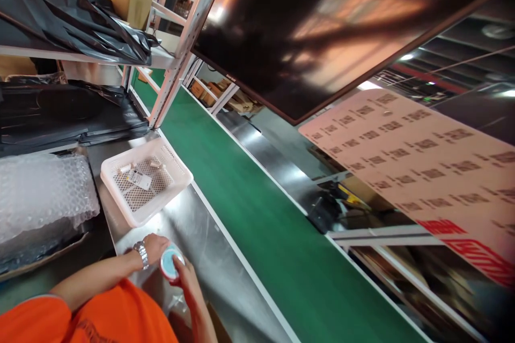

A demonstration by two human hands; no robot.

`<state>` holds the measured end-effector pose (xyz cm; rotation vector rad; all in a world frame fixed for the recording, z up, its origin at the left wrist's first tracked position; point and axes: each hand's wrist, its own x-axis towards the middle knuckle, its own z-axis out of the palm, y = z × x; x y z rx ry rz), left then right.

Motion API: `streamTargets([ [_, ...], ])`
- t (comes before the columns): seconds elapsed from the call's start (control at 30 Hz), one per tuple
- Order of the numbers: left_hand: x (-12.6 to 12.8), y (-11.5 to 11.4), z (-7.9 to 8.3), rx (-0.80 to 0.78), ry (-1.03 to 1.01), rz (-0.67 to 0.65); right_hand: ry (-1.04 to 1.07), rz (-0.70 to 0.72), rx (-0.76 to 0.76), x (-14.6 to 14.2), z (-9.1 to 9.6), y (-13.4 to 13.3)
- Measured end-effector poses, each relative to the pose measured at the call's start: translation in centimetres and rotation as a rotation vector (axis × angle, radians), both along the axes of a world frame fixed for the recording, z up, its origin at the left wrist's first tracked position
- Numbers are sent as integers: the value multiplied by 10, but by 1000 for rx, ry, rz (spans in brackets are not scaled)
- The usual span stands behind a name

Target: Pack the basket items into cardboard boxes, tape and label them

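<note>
My left hand [155, 247], with a metal watch band at the wrist, is curled against a small round object [170, 263] that has a pale blue face and a red rim. My right hand [188, 282] comes up from below and its fingers are wrapped on the same object from the other side. Both hands hold it just above the steel worktop [201, 246], close to my orange shirt. What the object is I cannot make out.
A white plastic basket [120, 163] with a label and small parts sits on the worktop beyond my hands. Bubble wrap [44, 193] lies left, under shelves of black plastic bags [72, 27]. A green conveyor belt [261, 214] runs on the right, below a large dark screen [322, 27] and printed cardboard [422, 161].
</note>
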<state>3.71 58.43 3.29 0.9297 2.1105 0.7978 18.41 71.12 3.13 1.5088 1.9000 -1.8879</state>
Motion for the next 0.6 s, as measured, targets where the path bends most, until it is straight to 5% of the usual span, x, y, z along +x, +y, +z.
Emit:
streamTargets([
  [0.13,3,2,-1,3,-7,6,-55,-112,131,-5,1,12],
  [0.23,0,7,-4,-8,-10,27,-6,-172,61,-5,-1,9],
  [0.37,-8,10,-3,-26,-11,69,47,21,-24,3,4,4],
  [0.47,-10,10,0,-30,-26,78,18,174,107,8,14,8],
  [0.6,-8,8,3,-26,-33,89,80,206,245,5,26,10],
])
